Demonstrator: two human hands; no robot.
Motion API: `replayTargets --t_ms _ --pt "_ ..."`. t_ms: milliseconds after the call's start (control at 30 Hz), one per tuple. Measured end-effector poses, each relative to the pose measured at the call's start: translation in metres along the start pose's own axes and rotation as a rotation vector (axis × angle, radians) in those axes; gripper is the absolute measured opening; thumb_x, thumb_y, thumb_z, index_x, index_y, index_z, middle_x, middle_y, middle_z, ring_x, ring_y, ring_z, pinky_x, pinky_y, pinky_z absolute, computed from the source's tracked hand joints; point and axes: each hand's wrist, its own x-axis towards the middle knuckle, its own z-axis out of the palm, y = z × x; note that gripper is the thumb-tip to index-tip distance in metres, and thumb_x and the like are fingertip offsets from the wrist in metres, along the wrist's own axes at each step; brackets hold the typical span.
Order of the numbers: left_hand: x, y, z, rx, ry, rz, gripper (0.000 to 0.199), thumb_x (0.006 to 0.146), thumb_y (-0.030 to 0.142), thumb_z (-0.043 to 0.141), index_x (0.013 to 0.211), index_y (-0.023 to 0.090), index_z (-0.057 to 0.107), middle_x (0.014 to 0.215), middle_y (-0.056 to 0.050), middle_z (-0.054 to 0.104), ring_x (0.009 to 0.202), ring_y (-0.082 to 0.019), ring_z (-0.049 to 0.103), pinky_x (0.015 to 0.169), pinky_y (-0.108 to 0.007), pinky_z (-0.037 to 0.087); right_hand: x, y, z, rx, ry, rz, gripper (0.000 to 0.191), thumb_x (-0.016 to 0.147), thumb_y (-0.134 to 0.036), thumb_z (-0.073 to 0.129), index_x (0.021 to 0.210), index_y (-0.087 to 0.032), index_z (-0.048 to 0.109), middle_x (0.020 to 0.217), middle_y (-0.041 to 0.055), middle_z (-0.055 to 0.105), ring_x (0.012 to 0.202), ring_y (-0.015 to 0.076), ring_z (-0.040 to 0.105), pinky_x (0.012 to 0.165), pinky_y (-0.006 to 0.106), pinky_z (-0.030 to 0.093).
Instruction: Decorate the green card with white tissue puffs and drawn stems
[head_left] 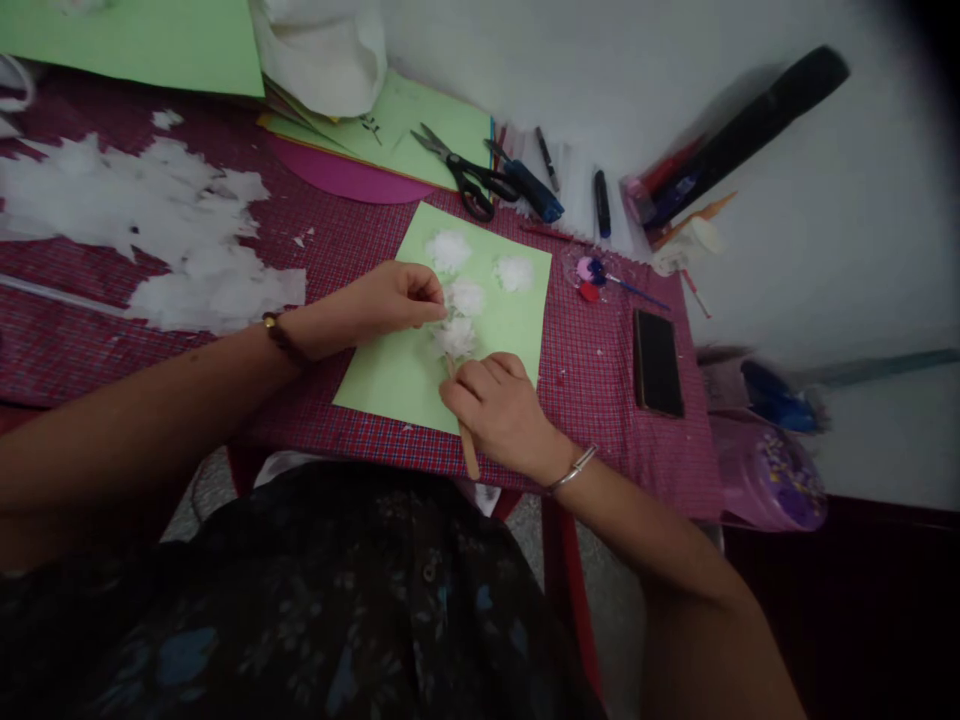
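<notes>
Light green paper (390, 370) lies flat on the table (600, 440), over a checked red cloth, with four fluffy white tufts on it: one near the sheet's far left part (448, 250), another toward its right edge (514, 273), a third around its middle (466, 298) and the lowest tuft (454, 337) just nearer the body. That lowest tuft sits between the two hands. At its upper left is the left hand (411, 295), fingers curled in and thumb drawn close to the forefinger; whether anything is pinched there, I cannot tell. Below and to its right, the right hand (491, 405) is closed around a flat wooden stick (469, 460), whose upper tip reaches the tuft and whose lower end passes the sheet's near edge.

Left of the sheet spread torn white pieces (195, 278). Just past its far edge lie black-handled scissors (459, 165) and a blue-handled tool (534, 190); a dark marker (602, 205) rests farther right. A thin blue paintbrush (637, 292) is right of the sheet, and a smartphone (658, 362) lies beyond that.
</notes>
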Motion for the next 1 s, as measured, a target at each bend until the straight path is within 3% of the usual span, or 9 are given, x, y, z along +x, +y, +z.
replayTargets --t_ms 400,500,633,767,933,1000 --pt "-0.001 0.005 -0.002 0.017 -0.032 -0.062 0.012 0.074 0.027 0.060 0.073 0.016 0.057 0.062 0.002 0.051 0.054 -0.008 0.040 0.054 -0.023 0.032 0.001 -0.003 0.002 -0.037 -0.010 0.029 0.017 0.097 -0.017 0.046 0.090 -0.020 0.061 0.084 0.0046 0.059 0.076 0.0199 0.044 0.085 0.037 0.035" --pt "-0.002 0.006 -0.003 0.029 -0.051 -0.070 0.011 0.075 0.027 0.060 0.074 0.016 0.057 0.061 0.002 0.050 0.053 -0.008 0.040 0.053 -0.023 0.031 -0.002 0.000 0.000 0.087 0.073 0.073 0.020 0.099 -0.017 0.043 0.092 -0.019 0.061 0.084 0.0045 0.061 0.076 0.0187 0.048 0.084 0.037 0.036" --pt "-0.002 0.003 -0.005 0.034 -0.074 -0.076 0.013 0.076 0.029 0.060 0.075 0.016 0.058 0.060 0.003 0.049 0.051 -0.008 0.039 0.051 -0.023 0.029 -0.005 0.009 0.003 0.453 0.281 0.339 0.019 0.100 -0.022 0.041 0.095 -0.021 0.060 0.083 0.0023 0.063 0.080 0.0171 0.057 0.081 0.036 0.039" --pt "-0.001 -0.002 -0.006 0.036 -0.105 0.019 0.015 0.076 0.033 0.061 0.075 0.018 0.061 0.062 0.001 0.055 0.053 -0.009 0.045 0.052 -0.023 0.033 -0.006 0.018 0.014 0.667 0.335 0.553 0.025 0.101 -0.035 0.041 0.091 -0.022 0.059 0.078 0.0014 0.061 0.077 0.0180 0.059 0.074 0.035 0.043" --pt "-0.003 -0.003 -0.004 0.093 -0.261 0.175 0.020 0.071 0.036 0.068 0.081 0.020 0.066 0.067 0.000 0.062 0.059 -0.011 0.053 0.055 -0.023 0.039 -0.003 0.018 0.012 0.634 0.291 0.524 0.023 0.101 -0.033 0.042 0.092 -0.022 0.061 0.078 0.0018 0.061 0.079 0.0180 0.060 0.075 0.035 0.045" --pt "-0.004 -0.003 -0.002 0.130 -0.262 0.213 0.016 0.069 0.032 0.068 0.078 0.019 0.066 0.066 0.000 0.061 0.058 -0.011 0.051 0.054 -0.023 0.039 -0.003 0.017 0.008 0.597 0.268 0.500 0.022 0.100 -0.032 0.042 0.093 -0.022 0.061 0.079 0.0022 0.062 0.080 0.0180 0.060 0.075 0.035 0.045"
